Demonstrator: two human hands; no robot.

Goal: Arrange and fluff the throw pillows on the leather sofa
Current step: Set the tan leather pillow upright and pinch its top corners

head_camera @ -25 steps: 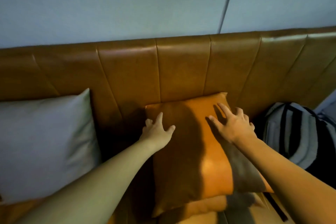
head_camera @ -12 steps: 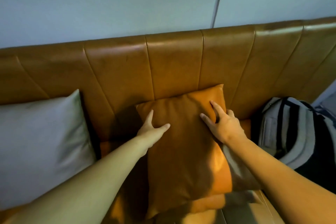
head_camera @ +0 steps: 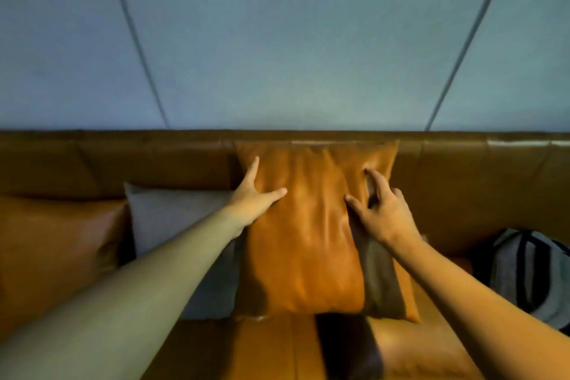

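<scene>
An orange leather throw pillow (head_camera: 308, 241) stands upright against the middle of the sofa backrest (head_camera: 468, 182), and its top edge reaches the top of the backrest. My left hand (head_camera: 253, 197) clasps the pillow's upper left edge, thumb across the front and index finger pointing up. My right hand (head_camera: 382, 210) presses on the upper right part with bent fingers that dig into the cover. A dark band, probably my arm's shadow, runs down the pillow's right side. A grey pillow (head_camera: 172, 219) leans on the backrest just left of it, partly behind my left arm.
Another orange pillow (head_camera: 55, 253) sits at the far left beside the grey one. A grey and black striped backpack (head_camera: 530, 274) lies on the seat at the right. The tan seat cushion (head_camera: 271, 348) runs along the bottom, below a blue-grey panelled wall (head_camera: 293, 40).
The orange pillow has come up from a slanted lean to stand straight and higher against the backrest, with both hands still on it. The view has swung left, and the far-left orange pillow now shows.
</scene>
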